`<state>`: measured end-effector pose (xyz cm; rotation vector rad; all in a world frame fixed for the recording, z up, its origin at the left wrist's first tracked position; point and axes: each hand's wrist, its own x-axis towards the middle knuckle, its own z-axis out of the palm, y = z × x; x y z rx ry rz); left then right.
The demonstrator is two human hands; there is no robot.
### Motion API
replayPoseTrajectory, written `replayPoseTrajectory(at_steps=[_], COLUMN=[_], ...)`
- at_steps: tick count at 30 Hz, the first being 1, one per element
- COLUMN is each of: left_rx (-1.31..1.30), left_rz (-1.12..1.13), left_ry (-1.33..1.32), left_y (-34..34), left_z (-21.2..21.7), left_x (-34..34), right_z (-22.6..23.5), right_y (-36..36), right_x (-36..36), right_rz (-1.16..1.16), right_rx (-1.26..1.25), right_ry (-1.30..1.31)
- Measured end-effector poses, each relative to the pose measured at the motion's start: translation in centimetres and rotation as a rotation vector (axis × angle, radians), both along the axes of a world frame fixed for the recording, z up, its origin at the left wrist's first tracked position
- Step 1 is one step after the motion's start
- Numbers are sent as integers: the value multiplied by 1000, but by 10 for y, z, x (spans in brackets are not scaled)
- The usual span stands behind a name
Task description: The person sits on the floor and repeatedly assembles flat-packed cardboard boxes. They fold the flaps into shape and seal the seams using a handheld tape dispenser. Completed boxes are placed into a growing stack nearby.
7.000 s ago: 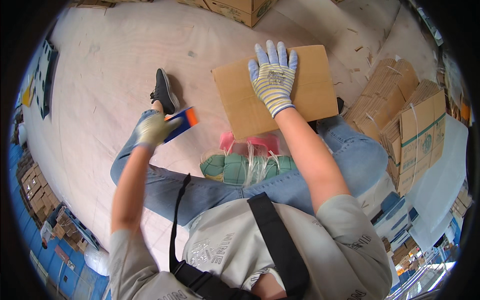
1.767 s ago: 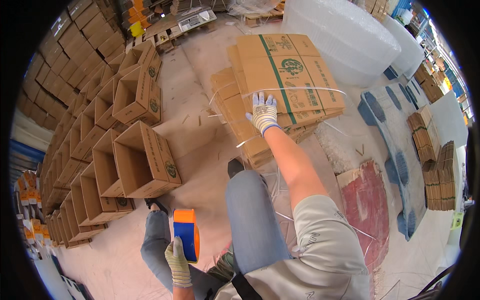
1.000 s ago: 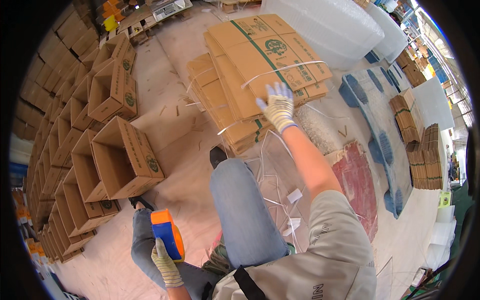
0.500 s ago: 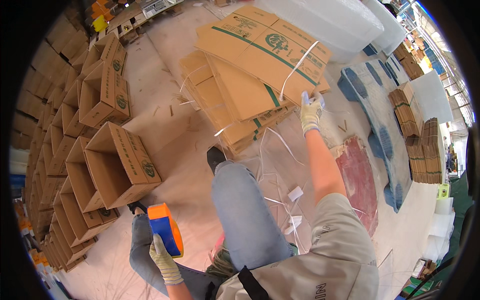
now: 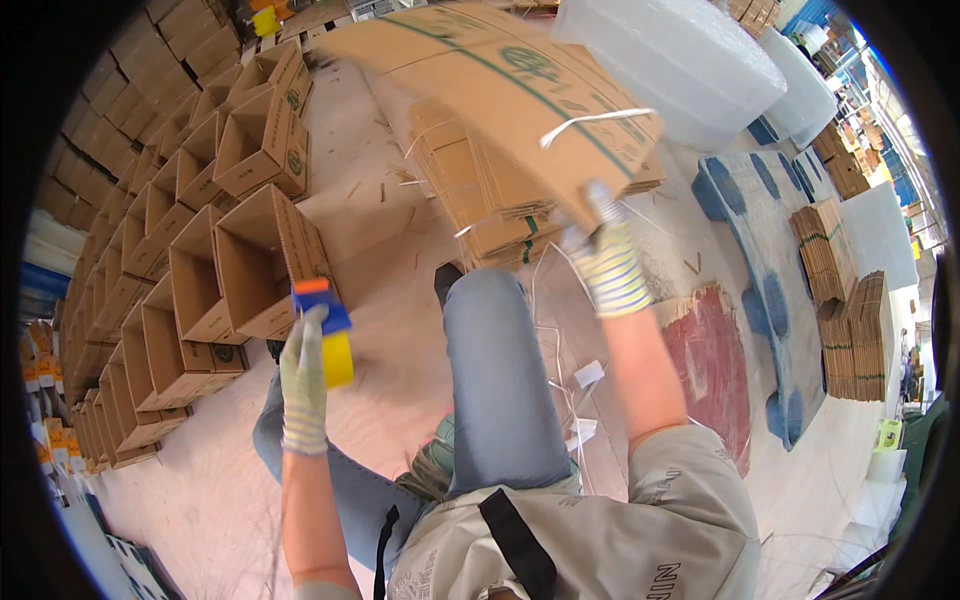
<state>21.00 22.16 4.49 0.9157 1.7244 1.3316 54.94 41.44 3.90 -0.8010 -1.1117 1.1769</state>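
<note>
My right hand [image 5: 612,268], in a striped work glove, grips the near corner of a flattened cardboard box [image 5: 480,90] with a green stripe. That sheet is raised and tilted above a stack of flattened boxes [image 5: 470,180] on the floor, and a white strap [image 5: 590,120] lies across it. In my gloved left hand [image 5: 306,385] is a tape dispenser [image 5: 325,312] with blue and orange parts and a yellow roll, held near the open boxes. Motion blurs the right fingers and the sheet.
Rows of open cardboard boxes [image 5: 265,260] stand on the left. At the right lie a blue-grey pallet [image 5: 755,260] and bundled flat cartons [image 5: 852,340]. Large rolls of clear wrap [image 5: 690,70] sit at the back. Loose white straps [image 5: 560,380] and paper scraps litter the floor near my knee.
My right hand has lifted the top flattened box off the stack and drawn it nearer and leftward. My left hand has raised and turned the tape dispenser.
</note>
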Motion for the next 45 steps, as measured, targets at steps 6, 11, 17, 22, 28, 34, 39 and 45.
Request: replayPoseTrajectory(at_steps=[6,11,17,22,28,34,39,45], left_rx=[340,486,270,51,-153,-480,-678,-762], left_rz=[33,232,216,140,13,-210,-344,-180], left_ry=[-476,94,181,227,491,637,475,288], left_y=[9,-54,-93,-112,-90,-44,-3,-10], left_z=[101,112,103,48,-22,-66,-84,-103], left_x=[17,-21,-27,-34,-25,-45,-82,-103], right_z=[39,-31,-85,-48,19,-93,-198,-327], right_y=[-143,-170,-190,-123,63,236,367,455], right_x=[-101,-144,-183,-181,-142,-242,-370,-408], right_rz=[591,1230,1500,1197,319,255,409,405], right_rx=[-285,-520,493,473,308,394,594,396], right_ry=[212,57,-1647,-1641,-1585,-1772,-2245,-2598])
